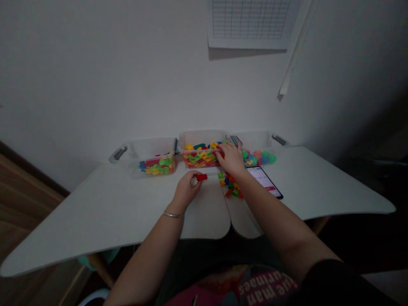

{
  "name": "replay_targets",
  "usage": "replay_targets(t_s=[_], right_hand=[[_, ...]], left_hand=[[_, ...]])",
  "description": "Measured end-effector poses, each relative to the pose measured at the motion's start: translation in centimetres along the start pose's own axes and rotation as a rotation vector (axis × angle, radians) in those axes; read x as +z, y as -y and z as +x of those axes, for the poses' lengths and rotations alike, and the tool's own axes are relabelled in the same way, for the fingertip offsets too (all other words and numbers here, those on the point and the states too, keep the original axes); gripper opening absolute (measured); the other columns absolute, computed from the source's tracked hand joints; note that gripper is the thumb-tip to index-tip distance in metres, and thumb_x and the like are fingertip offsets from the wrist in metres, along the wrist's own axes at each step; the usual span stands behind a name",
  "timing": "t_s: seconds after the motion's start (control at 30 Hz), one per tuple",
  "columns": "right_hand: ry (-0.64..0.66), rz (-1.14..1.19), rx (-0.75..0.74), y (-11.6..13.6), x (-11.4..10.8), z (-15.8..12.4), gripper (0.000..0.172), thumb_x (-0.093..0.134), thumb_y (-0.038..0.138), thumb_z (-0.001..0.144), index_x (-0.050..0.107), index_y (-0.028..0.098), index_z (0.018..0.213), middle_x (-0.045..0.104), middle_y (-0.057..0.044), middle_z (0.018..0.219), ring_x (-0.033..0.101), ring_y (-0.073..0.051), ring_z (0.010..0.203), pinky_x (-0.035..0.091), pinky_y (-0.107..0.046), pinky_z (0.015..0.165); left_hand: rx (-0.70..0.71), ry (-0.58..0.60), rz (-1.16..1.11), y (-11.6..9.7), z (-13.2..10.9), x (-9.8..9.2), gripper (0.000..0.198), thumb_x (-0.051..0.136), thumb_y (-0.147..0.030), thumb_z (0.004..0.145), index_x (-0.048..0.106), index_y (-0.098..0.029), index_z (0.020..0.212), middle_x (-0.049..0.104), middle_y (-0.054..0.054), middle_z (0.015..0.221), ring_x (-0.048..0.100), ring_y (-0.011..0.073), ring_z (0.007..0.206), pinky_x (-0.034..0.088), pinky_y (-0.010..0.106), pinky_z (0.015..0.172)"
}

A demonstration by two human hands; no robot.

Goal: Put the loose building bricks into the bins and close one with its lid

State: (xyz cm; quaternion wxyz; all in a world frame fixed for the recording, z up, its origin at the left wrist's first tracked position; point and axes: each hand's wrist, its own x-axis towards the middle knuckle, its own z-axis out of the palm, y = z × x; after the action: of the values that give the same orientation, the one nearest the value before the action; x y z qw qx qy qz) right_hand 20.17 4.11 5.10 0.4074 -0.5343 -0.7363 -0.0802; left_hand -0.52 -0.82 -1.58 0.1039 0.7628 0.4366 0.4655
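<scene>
My left hand (186, 189) rests on the white table (121, 212) with its fingers pinched on a small red brick (201, 177). My right hand (231, 159) reaches into the middle clear bin (199, 138), fingers curled down among its red, yellow and green bricks; what they hold is hidden. A small pile of loose coloured bricks (230, 185) lies on the table just under my right wrist.
A clear bin (140, 148) with coloured bricks stands at the left, another (259, 140) with coloured balls at the right. A phone (265, 180) with a lit screen lies right of my right forearm. The wall rises directly behind the bins.
</scene>
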Motion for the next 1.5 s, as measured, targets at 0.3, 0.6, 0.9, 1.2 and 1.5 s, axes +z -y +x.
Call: replay_targets(t_s=[0.3, 0.6, 0.9, 1.2, 1.5], right_hand=[[-0.199, 0.179, 0.046, 0.7, -0.9, -2.4, 0.033, 0.052, 0.023, 0.081, 0.062, 0.02, 0.113, 0.065, -0.01, 0.12, 0.05, -0.028, 0.122, 0.016, -0.057, 0.115], [-0.046, 0.518, 0.105, 4.7, 1.7, -7.8, 0.03, 0.052, 0.026, 0.081, 0.061, 0.018, 0.109, 0.067, -0.011, 0.108, 0.059, -0.025, 0.104, 0.045, -0.045, 0.097], [0.038, 0.66, 0.218, 4.4, 3.6, -9.6, 0.038, 0.053, 0.02, 0.08, 0.056, 0.021, 0.118, 0.062, -0.011, 0.111, 0.061, -0.023, 0.1, 0.052, -0.044, 0.091], [0.069, 0.706, 0.235, 4.2, 4.1, -9.8, 0.026, 0.056, 0.018, 0.077, 0.057, 0.022, 0.103, 0.063, -0.007, 0.1, 0.063, -0.019, 0.083, 0.056, -0.04, 0.08], [0.046, 0.769, 0.238, 4.5, 3.4, -9.6, 0.019, 0.057, 0.025, 0.079, 0.061, 0.023, 0.098, 0.064, -0.007, 0.101, 0.065, -0.018, 0.082, 0.057, -0.035, 0.073]], left_hand=[[0.057, -0.128, 0.169, 0.0, 0.5, -0.7, 0.017, 0.069, -0.017, 0.077, 0.057, -0.02, 0.089, 0.06, 0.005, 0.089, 0.057, 0.0193, 0.086, 0.05, 0.034, 0.076], [0.043, -0.072, 0.099, -0.7, 0.5, -0.6, 0.02, 0.072, -0.019, 0.076, 0.059, -0.019, 0.092, 0.063, 0.003, 0.086, 0.058, 0.0176, 0.079, 0.05, 0.032, 0.073], [0.034, -0.023, 0.105, -0.3, 0.2, -0.4, 0.019, 0.07, -0.021, 0.078, 0.064, -0.019, 0.096, 0.067, 0.005, 0.088, 0.061, 0.0187, 0.082, 0.053, 0.034, 0.075], [0.086, 0.062, 0.153, -0.3, 0.1, -0.6, 0.025, 0.069, -0.018, 0.078, 0.067, -0.021, 0.103, 0.071, 0.006, 0.097, 0.065, 0.0215, 0.093, 0.052, 0.038, 0.087], [0.089, 0.061, 0.167, -0.9, 0.1, -0.8, 0.018, 0.072, -0.022, 0.077, 0.066, -0.021, 0.094, 0.07, 0.005, 0.089, 0.064, 0.02, 0.085, 0.053, 0.035, 0.08]])
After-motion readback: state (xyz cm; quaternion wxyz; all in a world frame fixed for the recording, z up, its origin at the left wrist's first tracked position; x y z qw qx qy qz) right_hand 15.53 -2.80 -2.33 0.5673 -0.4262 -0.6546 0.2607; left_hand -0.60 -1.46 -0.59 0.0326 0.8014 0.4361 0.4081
